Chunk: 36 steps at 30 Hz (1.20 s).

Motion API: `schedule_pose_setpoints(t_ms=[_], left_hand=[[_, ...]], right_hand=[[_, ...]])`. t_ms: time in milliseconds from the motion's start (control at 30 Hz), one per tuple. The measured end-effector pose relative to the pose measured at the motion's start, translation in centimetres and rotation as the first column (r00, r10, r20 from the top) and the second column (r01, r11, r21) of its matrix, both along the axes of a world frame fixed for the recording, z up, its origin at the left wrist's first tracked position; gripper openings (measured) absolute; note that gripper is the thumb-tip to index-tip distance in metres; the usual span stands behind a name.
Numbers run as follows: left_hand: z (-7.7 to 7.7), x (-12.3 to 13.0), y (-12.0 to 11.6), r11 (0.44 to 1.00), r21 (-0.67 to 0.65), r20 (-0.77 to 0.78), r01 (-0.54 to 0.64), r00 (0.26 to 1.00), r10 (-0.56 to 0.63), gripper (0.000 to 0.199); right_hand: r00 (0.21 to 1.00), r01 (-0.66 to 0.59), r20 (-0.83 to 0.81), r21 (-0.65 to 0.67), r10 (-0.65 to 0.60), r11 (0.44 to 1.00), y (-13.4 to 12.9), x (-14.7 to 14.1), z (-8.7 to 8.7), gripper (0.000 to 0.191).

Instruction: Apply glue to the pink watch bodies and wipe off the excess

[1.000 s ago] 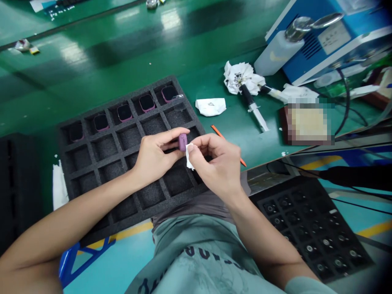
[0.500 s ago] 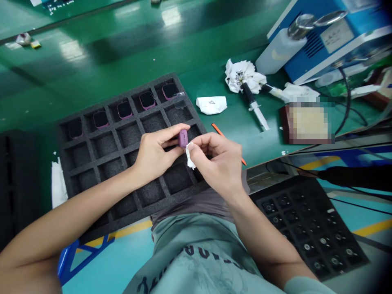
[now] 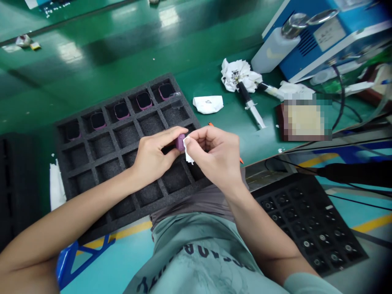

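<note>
Between the thumb and fingers of my left hand (image 3: 157,152) is a small purple watch case (image 3: 180,142), seen edge-on. My right hand (image 3: 214,153) pinches a white tissue (image 3: 188,152), which touches the right side of the case. Both hands are above a dark grey foam tray (image 3: 125,141) divided into square compartments. Several purple-framed watches lie in its back row, among them one in the rightmost compartment (image 3: 165,91). A clear piece (image 3: 177,103) rests at the compartment below that one.
Right of the tray are a folded white wipe (image 3: 208,104), an orange stick (image 3: 241,161), a syringe (image 3: 255,114), crumpled tissue (image 3: 235,75), a bottle (image 3: 275,51) and a blue machine (image 3: 318,41). A black tray (image 3: 312,222) sits lower right.
The right hand has moved slightly up and left, bringing the tissue over part of the purple case. The surroundings have shifted slightly left in view.
</note>
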<state>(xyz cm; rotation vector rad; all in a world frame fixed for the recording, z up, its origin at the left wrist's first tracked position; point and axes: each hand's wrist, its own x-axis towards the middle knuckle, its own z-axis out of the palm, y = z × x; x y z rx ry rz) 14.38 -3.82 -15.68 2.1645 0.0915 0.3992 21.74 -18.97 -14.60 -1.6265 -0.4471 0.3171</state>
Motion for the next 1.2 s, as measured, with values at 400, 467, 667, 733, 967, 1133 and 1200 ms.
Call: schedule_pose_setpoints(t_ms=[400, 467, 667, 733, 967, 1133, 1200], left_hand=[[0.4, 0.2, -0.1, 0.984, -0.176, -0.066, -0.006, 0.998, -0.006, 0.042], [0.4, 0.3, -0.1, 0.958, -0.285, -0.094, -0.037, 0.996, 0.010, 0.044], [0.7, 0.5, -0.1, 0.883, -0.461, -0.150, -0.089, 0.988, 0.021, 0.052], [0.7, 0.6, 0.0, 0.872, -0.481, -0.149, -0.088, 0.989, 0.018, 0.051], [0.8, 0.7, 0.2, 0.871, -0.479, -0.165, -0.111, 0.986, 0.035, 0.053], [0.8, 0.6, 0.1, 0.867, -0.493, -0.154, -0.075, 0.988, -0.002, 0.046], [0.7, 0.6, 0.0, 0.863, -0.501, -0.158, -0.067, 0.987, -0.015, 0.048]], right_hand=[[0.999, -0.030, 0.016, 0.009, 0.030, 1.000, 0.4, 2.2, -0.1, 0.008], [0.999, 0.000, 0.036, 0.008, 0.000, 1.000, 0.4, 2.6, -0.2, 0.008], [0.993, 0.109, 0.034, 0.065, -0.112, 0.992, -0.6, 2.7, -0.2, 0.010], [0.996, 0.078, 0.034, 0.060, -0.080, 0.995, -0.8, 2.3, -0.2, 0.011], [0.986, 0.036, 0.163, 0.020, -0.039, 0.999, -1.3, 0.9, 0.4, 0.011], [0.912, -0.063, 0.406, 0.000, 0.058, 0.998, -0.8, 0.6, 0.4, 0.008], [0.895, -0.072, 0.440, -0.022, 0.074, 0.997, -0.2, 1.2, 0.3, 0.010]])
